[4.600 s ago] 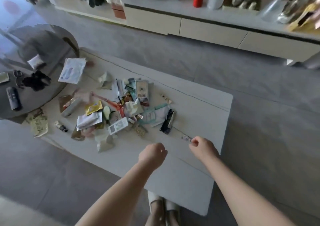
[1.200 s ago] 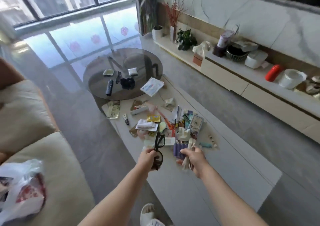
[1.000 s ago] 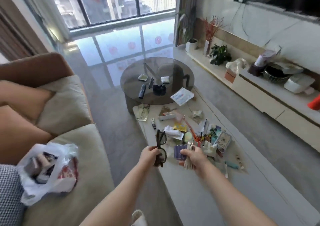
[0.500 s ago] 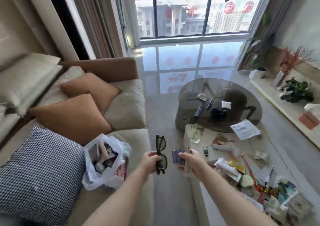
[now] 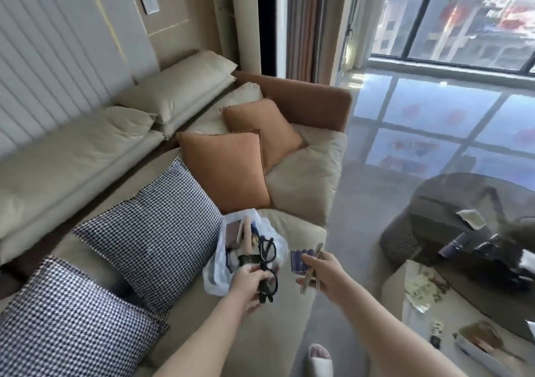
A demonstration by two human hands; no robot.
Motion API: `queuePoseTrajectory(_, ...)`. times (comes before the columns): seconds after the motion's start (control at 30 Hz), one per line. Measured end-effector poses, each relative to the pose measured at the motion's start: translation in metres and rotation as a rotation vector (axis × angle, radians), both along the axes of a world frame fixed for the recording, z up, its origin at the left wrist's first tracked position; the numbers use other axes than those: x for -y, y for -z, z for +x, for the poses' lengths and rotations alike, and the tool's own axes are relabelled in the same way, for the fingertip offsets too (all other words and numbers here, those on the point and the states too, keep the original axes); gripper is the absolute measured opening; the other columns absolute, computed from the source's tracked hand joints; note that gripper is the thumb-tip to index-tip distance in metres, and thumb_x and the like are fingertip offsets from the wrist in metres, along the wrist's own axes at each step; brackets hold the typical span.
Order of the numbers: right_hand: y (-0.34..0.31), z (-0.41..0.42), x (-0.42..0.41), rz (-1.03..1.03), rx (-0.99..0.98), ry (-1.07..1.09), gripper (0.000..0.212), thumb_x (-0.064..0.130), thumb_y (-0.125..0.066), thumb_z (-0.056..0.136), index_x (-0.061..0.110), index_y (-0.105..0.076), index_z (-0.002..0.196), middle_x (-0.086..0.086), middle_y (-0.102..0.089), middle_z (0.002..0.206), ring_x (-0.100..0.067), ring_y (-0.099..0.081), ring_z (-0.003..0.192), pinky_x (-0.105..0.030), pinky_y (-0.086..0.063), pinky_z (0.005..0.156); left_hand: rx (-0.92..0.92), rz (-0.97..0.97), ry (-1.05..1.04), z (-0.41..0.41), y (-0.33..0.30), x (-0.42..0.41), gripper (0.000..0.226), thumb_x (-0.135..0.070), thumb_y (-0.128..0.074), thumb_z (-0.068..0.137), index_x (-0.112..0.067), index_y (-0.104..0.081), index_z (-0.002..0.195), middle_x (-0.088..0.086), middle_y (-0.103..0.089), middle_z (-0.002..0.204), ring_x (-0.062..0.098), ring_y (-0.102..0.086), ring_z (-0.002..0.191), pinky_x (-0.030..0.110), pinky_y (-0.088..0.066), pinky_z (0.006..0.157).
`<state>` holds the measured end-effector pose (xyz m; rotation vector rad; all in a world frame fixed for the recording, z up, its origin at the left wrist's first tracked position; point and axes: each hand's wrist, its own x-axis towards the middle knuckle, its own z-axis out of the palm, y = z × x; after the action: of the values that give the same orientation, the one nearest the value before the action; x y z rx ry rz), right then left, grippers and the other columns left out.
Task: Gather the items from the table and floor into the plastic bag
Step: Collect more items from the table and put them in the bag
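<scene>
The left hand [image 5: 247, 281] curls its fingers [image 5: 256, 272] around black glasses [image 5: 267, 265], gripping them near the lower lens. The glasses stand nearly upright, long axis running away from the person, far end over the mouth of the bag [image 5: 228, 256]. The right hand [image 5: 324, 272] has its fingers closed on a purple packet [image 5: 299, 261] and a bundle of thin tan sticks [image 5: 312, 269]; the sticks slant upright, upper ends pointing away. No writing on either can be read. The white plastic bag sits open on the sofa [image 5: 289, 327] seat, beside a checked cushion [image 5: 156, 243], already holding blurred items. At the right, papers [image 5: 424, 289] lie on the table [image 5: 405, 327].
</scene>
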<state>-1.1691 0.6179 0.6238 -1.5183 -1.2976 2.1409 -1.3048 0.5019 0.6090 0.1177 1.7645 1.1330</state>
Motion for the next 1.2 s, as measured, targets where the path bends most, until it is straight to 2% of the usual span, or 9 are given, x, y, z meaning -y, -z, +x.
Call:
queuePoseTrajectory(0.13,0.013,-0.045,-0.037,0.037,0.057,-0.176,0.015,0.016,-0.066,0.088,0.005,-0.06,0.097,-0.014,-0.065,0.081,-0.025,-0.065,0.071,-0.054,-0.055,0.081,-0.003,-0.047,-0.115,-0.025,0.006,-0.016,0.02,-0.001,-0.053,0.088,-0.015,-0.058,0.101,0.007,-0.065,0.082,0.02,-0.06,0.072,0.026,-0.047,0.06)
queuePoseTrajectory(0.2,0.02,-0.066,-0.052,0.068,0.072,-0.263,0.012,0.018,-0.068,0.086,0.007,-0.063,0.09,-0.012,-0.066,0.077,-0.025,-0.064,0.071,-0.055,-0.054,0.084,-0.018,-0.081,-0.165,-0.033,0.013,-0.024,0.024,-0.003,-0.056,0.086,-0.013,-0.06,0.107,0.009,-0.067,0.092,0.024,-0.063,0.083,0.028,-0.048,0.071)
queuePoseTrajectory(0.37,0.049,-0.109,-0.077,0.057,0.17,-0.431,0.048,0.038,-0.079,0.069,0.002,-0.063,0.097,-0.022,-0.069,0.089,-0.037,-0.069,0.077,-0.044,-0.057,0.068,-0.031,-0.137,-0.346,-0.049,0.031,-0.03,0.019,0.001,-0.059,0.083,-0.007,-0.066,0.099,0.008,-0.067,0.088,0.022,-0.061,0.083,0.027,-0.047,0.067)
queuePoseTrajectory(0.53,0.074,-0.15,-0.08,0.013,0.237,-0.412,0.045,0.027,-0.076,0.075,-0.002,-0.058,0.104,-0.023,-0.064,0.084,-0.028,-0.062,0.064,-0.038,-0.055,0.06,0.026,-0.207,-0.462,-0.083,0.051,-0.031,0.024,-0.001,-0.06,0.082,-0.009,-0.059,0.105,0.01,-0.065,0.097,0.026,-0.062,0.091,0.027,-0.05,0.064)
queuePoseTrajectory(0.7,0.12,-0.186,-0.08,0.02,0.335,-0.431,0.03,0.004,-0.057,0.08,-0.004,-0.057,0.109,-0.015,-0.059,0.071,-0.019,-0.053,0.048,-0.027,-0.045,0.048,0.025,-0.274,-0.352,-0.124,0.095,-0.045,0.024,-0.007,-0.06,0.083,-0.015,-0.059,0.105,0.006,-0.066,0.096,0.027,-0.065,0.096,0.04,-0.055,0.084)
queuePoseTrajectory(0.83,0.173,-0.202,-0.072,0.02,0.396,-0.346,0.035,0.021,-0.074,0.077,0.005,-0.059,0.105,-0.007,-0.069,0.082,-0.02,-0.062,0.066,-0.037,-0.058,0.059,-0.032,-0.34,-0.199,-0.14,0.143,-0.058,0.026,-0.015,-0.061,0.085,-0.019,-0.061,0.111,0.0,-0.065,0.099,0.021,-0.062,0.097,0.04,-0.054,0.091)
queuePoseTrajectory(0.97,0.215,-0.213,-0.064,0.013,0.459,-0.319,0.034,0.028,-0.076,0.077,0.01,-0.055,0.095,-0.011,-0.068,0.081,-0.018,-0.055,0.056,-0.03,-0.043,0.049,-0.018,-0.362,-0.098,-0.15,0.193,-0.066,0.029,-0.014,-0.061,0.089,-0.014,-0.058,0.118,-0.002,-0.061,0.1,0.02,-0.06,0.1,0.035,-0.051,0.092)
queuePoseTrajectory(1.1,0.25,-0.216,-0.058,-0.008,0.523,-0.298,0.033,0.025,-0.077,0.076,0.013,-0.05,0.091,-0.014,-0.068,0.089,-0.017,-0.053,0.059,-0.032,-0.046,0.059,-0.047,-0.404,-0.019,-0.157,0.225,-0.065,0.032,-0.013,-0.061,0.09,-0.012,-0.057,0.122,-0.001,-0.063,0.104,0.017,-0.058,0.097,0.026,-0.045,0.081)
queuePoseTrajectory(1.2,0.26,-0.217,-0.053,-0.001,0.608,-0.31,0.046,0.026,-0.078,0.071,0.013,-0.048,0.103,-0.008,-0.062,0.094,-0.021,-0.063,0.079,-0.038,-0.057,0.076,-0.061,-0.44,0.024,-0.161,0.236,-0.062,0.036,-0.01,-0.061,0.089,-0.01,-0.055,0.125,0.004,-0.064,0.118,0.02,-0.059,0.108,0.023,-0.041,0.082)
